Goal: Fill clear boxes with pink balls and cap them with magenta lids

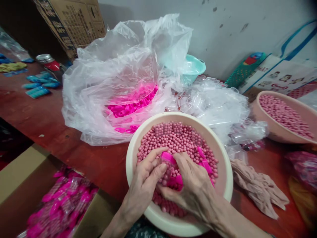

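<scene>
"So, how are the hands set?"

"The left hand pinches a small clear container with a pink top; the right hand curls close around it, gripping or not I can't tell; both are over the basin."

"Any tips?"

"Work low, so stray beads fall back; loose pink pieces lie beyond, in the plastic bag."

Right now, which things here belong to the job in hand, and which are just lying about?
Apparently in the job:
- pink-capped clear container in the left hand
- pink beads in the cream basin
- pink caps in the plastic bag
- clear plastic pieces
- filled containers in the box

Probably lying about:
- crumpled cloth
- printed bag
- red can
</scene>
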The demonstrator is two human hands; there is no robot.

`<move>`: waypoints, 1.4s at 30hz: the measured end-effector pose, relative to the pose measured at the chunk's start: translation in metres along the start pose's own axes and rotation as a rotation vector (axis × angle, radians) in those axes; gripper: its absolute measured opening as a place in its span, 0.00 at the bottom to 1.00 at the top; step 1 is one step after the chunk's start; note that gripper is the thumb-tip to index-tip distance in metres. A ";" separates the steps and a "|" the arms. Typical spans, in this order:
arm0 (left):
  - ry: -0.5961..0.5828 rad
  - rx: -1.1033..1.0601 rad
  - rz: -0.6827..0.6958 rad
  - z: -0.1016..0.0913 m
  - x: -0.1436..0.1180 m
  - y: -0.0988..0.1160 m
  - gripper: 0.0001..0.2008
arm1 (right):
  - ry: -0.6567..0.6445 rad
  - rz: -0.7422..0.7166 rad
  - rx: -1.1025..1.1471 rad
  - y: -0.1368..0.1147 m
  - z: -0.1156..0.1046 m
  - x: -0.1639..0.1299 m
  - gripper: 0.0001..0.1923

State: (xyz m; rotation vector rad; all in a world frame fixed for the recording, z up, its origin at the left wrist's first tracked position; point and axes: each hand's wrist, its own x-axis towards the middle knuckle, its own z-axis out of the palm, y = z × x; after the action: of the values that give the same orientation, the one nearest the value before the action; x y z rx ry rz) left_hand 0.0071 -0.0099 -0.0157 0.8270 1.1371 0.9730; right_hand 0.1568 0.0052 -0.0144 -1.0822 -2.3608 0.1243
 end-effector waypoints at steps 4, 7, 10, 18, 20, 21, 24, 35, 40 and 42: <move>-0.055 0.020 0.033 -0.002 -0.001 0.000 0.15 | 0.205 -0.111 -0.089 0.001 0.009 0.003 0.17; -0.068 0.105 0.059 -0.003 0.000 0.000 0.13 | 0.255 -0.187 -0.106 0.003 0.011 0.002 0.15; -0.049 0.128 0.077 -0.003 0.002 0.001 0.14 | 0.149 -0.186 -0.040 0.005 0.009 0.001 0.11; -0.050 0.011 0.056 0.000 -0.001 0.006 0.22 | -0.075 0.819 1.189 0.019 -0.025 0.008 0.21; -0.073 0.042 0.061 0.000 -0.001 0.007 0.22 | 0.002 0.970 1.315 0.019 -0.026 0.009 0.15; -0.060 0.063 0.072 0.000 -0.001 0.007 0.22 | 0.056 0.970 1.276 0.018 -0.024 0.009 0.14; 0.005 0.092 0.093 0.000 -0.004 0.005 0.22 | 0.183 0.652 0.847 0.012 -0.015 0.008 0.09; 0.069 0.026 0.082 0.002 -0.008 0.004 0.25 | -0.179 -0.072 -0.113 -0.002 -0.010 0.001 0.34; 0.092 0.084 0.059 0.001 -0.009 0.001 0.22 | -0.179 -0.012 -0.111 0.005 -0.003 -0.004 0.38; 0.075 0.123 0.039 0.000 -0.010 0.000 0.23 | -0.196 -0.042 -0.109 0.007 -0.002 -0.005 0.38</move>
State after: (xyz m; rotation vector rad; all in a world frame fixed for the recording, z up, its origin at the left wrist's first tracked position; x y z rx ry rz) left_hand 0.0057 -0.0190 -0.0129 0.9204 1.2594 0.9807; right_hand 0.1659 0.0060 -0.0169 -1.1147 -2.5900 0.0911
